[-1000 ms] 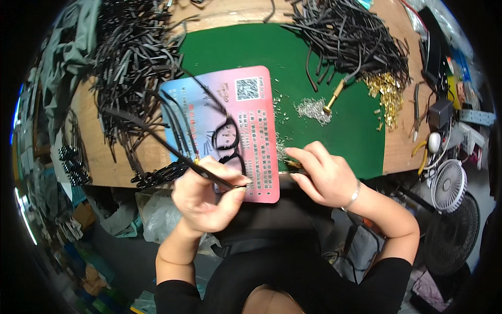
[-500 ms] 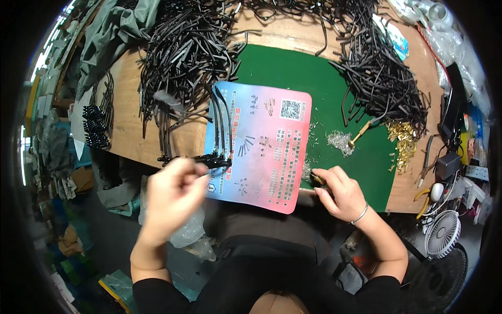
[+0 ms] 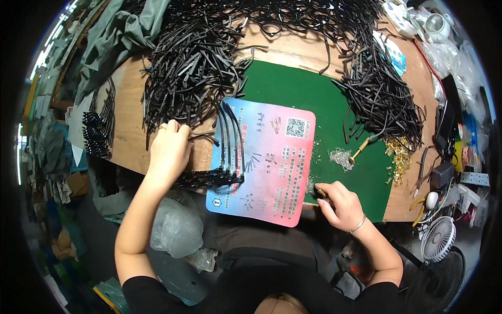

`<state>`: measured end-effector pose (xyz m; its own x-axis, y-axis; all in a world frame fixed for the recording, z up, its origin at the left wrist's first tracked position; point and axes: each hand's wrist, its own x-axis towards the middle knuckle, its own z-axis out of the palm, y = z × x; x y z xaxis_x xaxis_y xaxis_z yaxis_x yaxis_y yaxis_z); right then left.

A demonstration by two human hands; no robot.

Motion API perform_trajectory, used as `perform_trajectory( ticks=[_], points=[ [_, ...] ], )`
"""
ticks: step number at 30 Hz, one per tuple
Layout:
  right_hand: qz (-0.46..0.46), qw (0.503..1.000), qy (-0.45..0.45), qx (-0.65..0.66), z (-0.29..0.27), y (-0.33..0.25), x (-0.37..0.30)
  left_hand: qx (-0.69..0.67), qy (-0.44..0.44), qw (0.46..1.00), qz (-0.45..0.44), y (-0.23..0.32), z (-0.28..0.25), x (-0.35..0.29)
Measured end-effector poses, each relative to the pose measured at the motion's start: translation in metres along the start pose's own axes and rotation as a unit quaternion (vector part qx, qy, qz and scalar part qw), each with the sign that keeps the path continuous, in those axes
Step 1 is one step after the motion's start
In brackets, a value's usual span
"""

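Note:
My left hand (image 3: 171,149) is at the near edge of a large pile of black eyeglass temples (image 3: 188,73), its fingers curled down among them; what they hold is hidden. Just right of its wrist, a row of black eyeglass temples (image 3: 238,141) lies side by side, hinge ends toward me, partly over a blue-and-pink printed mat (image 3: 266,178). At the mat's lower right, my right hand (image 3: 341,206) is closed around a small black-and-yellow tool (image 3: 320,192), mostly covered by the fingers. Tiny silver screws (image 3: 310,186) lie just beyond that hand.
A green mat (image 3: 361,183) bears a heap of small silver parts (image 3: 340,158) and a brass-coloured tool (image 3: 360,150). Gold-coloured pieces (image 3: 398,157) and pliers (image 3: 421,170) lie to the right. More temples (image 3: 381,94) and black frames (image 3: 282,15) lie farther off. Bundled temples (image 3: 97,133) stand left.
My left hand has gone from the hinge ends of the temple row up to the large pile, fingers curling in. My right hand keeps its grip; the whole view has shifted slightly.

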<state>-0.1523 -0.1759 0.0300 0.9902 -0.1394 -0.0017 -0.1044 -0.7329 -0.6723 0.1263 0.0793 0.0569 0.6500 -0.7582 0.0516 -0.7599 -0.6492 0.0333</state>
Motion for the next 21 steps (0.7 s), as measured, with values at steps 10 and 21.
perform_trajectory(
  ticks=[10, 21],
  points=[
    [-0.017, 0.999, 0.034, -0.012, 0.004, 0.006, -0.002, 0.004, -0.047, 0.999, 0.015, -0.018, 0.021, 0.005],
    [0.132, 0.981, 0.057, 0.129, -0.028, 0.022, -0.039, -0.542, -0.092, 0.832, 0.074, 0.138, 0.013, -0.028]
  ],
)
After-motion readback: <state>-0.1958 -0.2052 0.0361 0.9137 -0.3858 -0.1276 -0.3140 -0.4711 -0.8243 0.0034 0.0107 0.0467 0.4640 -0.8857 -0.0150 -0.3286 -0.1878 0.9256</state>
